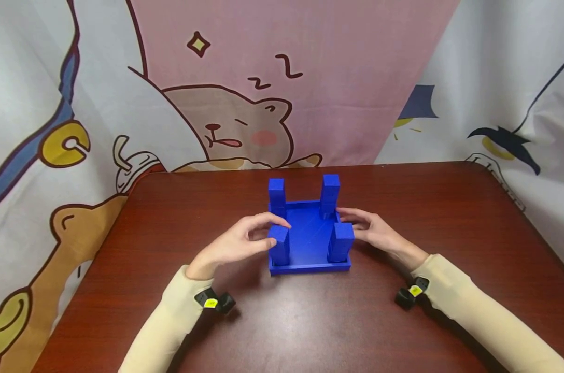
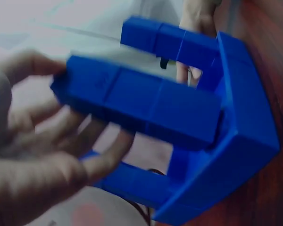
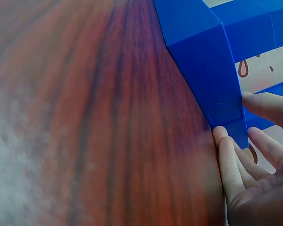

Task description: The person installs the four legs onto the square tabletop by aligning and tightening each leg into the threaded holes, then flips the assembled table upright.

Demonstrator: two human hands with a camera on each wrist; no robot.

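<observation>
A square blue tray [image 1: 310, 268] with a low rim lies on the table, an upright blue column of stacked blocks at each corner. My left hand [image 1: 240, 237] pinches the top of the near-left column [image 1: 279, 248] between thumb and fingers. Seams divide this column [image 2: 141, 101] into block sections in the left wrist view, its foot inside the tray's corner. On the other side, my right hand [image 1: 380, 233] touches the tray's outer right wall, between the near-right column [image 1: 341, 242] and the far-right column [image 1: 329, 194]. Its fingertips [image 3: 220, 133] meet the wall low, near the tabletop.
The far-left column [image 1: 277, 194] stands behind the left hand. A dark red-brown wooden table [image 1: 282, 321] carries the tray. Behind it hangs a cloth [image 1: 347, 62] printed with cartoon animals. Small black wrist cameras sit on both cream sleeves [image 1: 179, 305].
</observation>
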